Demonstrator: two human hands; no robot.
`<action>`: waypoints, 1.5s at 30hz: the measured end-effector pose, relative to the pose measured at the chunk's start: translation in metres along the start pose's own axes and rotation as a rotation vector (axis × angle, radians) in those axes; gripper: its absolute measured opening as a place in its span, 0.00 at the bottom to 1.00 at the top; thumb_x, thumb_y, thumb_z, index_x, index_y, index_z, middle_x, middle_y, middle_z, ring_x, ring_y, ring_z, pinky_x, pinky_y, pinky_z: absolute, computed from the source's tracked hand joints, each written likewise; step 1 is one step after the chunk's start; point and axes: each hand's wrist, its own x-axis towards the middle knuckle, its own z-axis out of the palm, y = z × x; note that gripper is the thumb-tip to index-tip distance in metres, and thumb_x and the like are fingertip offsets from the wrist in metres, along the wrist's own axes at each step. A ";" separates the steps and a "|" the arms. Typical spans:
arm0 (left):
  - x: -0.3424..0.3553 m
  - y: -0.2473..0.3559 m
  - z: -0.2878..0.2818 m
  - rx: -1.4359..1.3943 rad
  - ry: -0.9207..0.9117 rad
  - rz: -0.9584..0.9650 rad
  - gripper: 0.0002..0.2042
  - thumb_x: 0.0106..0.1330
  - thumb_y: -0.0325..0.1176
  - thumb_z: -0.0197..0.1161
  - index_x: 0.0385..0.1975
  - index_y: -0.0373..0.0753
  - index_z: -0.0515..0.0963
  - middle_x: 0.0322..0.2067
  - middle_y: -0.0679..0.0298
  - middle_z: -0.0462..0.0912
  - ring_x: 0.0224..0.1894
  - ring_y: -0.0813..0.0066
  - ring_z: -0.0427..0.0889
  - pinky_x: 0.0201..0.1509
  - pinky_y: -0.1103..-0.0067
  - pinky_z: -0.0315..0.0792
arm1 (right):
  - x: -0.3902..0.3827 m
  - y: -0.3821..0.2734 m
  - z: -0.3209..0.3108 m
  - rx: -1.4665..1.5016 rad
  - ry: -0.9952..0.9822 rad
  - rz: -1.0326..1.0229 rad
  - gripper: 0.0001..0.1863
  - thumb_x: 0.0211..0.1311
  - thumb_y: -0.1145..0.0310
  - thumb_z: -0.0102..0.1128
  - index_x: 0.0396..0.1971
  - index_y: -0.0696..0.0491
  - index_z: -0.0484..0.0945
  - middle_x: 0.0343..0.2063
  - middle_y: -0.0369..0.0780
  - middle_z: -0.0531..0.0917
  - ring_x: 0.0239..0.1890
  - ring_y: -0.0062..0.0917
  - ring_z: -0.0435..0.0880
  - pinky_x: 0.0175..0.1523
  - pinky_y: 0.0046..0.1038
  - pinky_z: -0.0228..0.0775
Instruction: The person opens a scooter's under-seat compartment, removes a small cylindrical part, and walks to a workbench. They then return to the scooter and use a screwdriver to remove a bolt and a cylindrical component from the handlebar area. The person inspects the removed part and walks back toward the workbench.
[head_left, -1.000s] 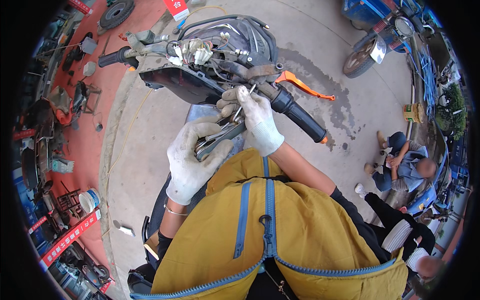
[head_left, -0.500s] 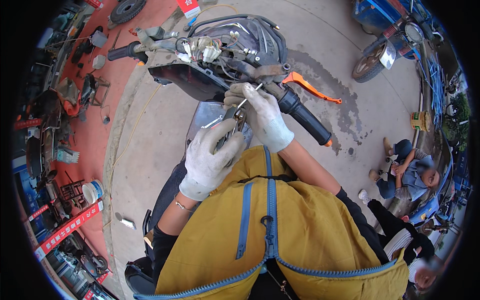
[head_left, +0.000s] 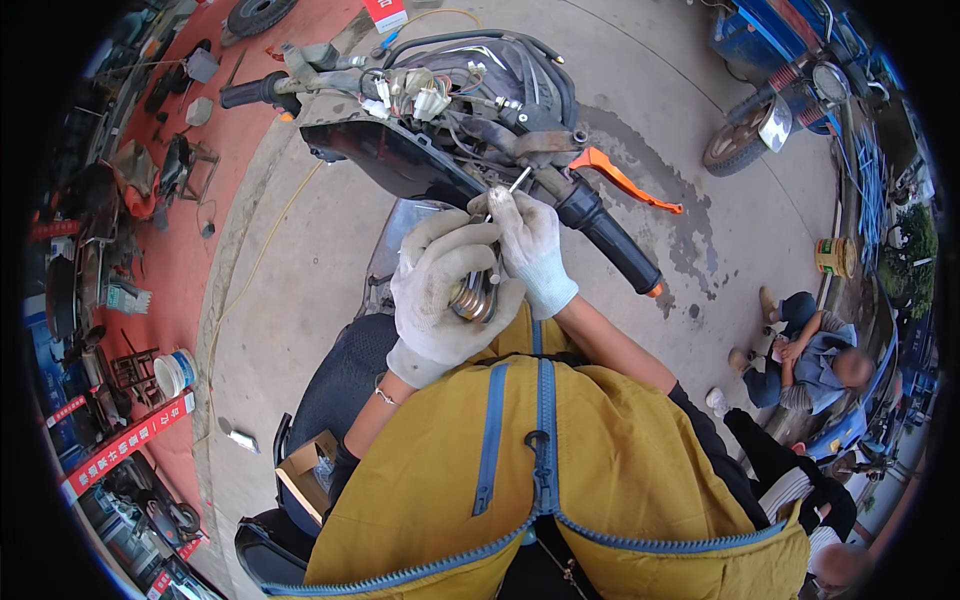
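Both my hands wear whitish work gloves and meet in front of the motorcycle's handlebar (head_left: 540,148). My right hand (head_left: 533,245) is closed, pinching a thin silver rod (head_left: 520,179) whose end sticks up past the fingertips. My left hand (head_left: 440,285) curls round a metal object (head_left: 473,302) with a coppery, rounded part showing under the fingers; its kind is mostly hidden. Just right of my right hand are the black rubber grip (head_left: 612,235) and the orange lever (head_left: 625,182). Loose white wiring connectors (head_left: 430,103) lie bare at the bar's middle.
A small cardboard box (head_left: 305,475) sits on the dark seat (head_left: 345,390) at my left. Another motorcycle's wheel (head_left: 738,148) stands far right. Two people sit at the right, near a yellow bucket (head_left: 836,257). A white bucket (head_left: 175,372) is at the left.
My left hand has turned and moved closer to my right, uncovering the coppery part and hiding the darker metal seen before. My right hand has shifted slightly down. The box has come into view.
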 end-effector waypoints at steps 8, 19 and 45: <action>-0.008 -0.008 0.032 -0.651 0.187 -0.167 0.15 0.50 0.17 0.61 0.34 0.40 0.65 0.36 0.61 0.73 0.49 0.65 0.71 0.62 0.63 0.60 | 0.005 0.007 -0.010 -0.045 0.020 0.039 0.23 0.69 0.58 0.47 0.22 0.63 0.77 0.15 0.39 0.77 0.19 0.16 0.70 0.25 0.23 0.65; 0.016 0.012 0.083 -0.185 0.718 -0.278 0.14 0.37 0.34 0.64 0.23 0.42 0.66 0.27 0.60 0.69 0.34 0.59 0.70 0.39 0.69 0.62 | 0.068 0.003 -0.017 1.324 -0.312 0.207 0.08 0.57 0.68 0.57 0.31 0.53 0.68 0.27 0.33 0.71 0.33 0.17 0.71 0.41 0.20 0.63; 0.023 0.001 0.034 -0.009 0.125 -0.188 0.25 0.45 0.45 0.65 0.46 0.44 0.74 0.54 0.57 0.72 0.58 0.50 0.66 0.62 0.60 0.58 | 0.005 -0.028 -0.029 0.011 -0.322 -0.358 0.21 0.44 0.68 0.65 0.40 0.56 0.71 0.33 0.45 0.76 0.37 0.44 0.77 0.41 0.37 0.70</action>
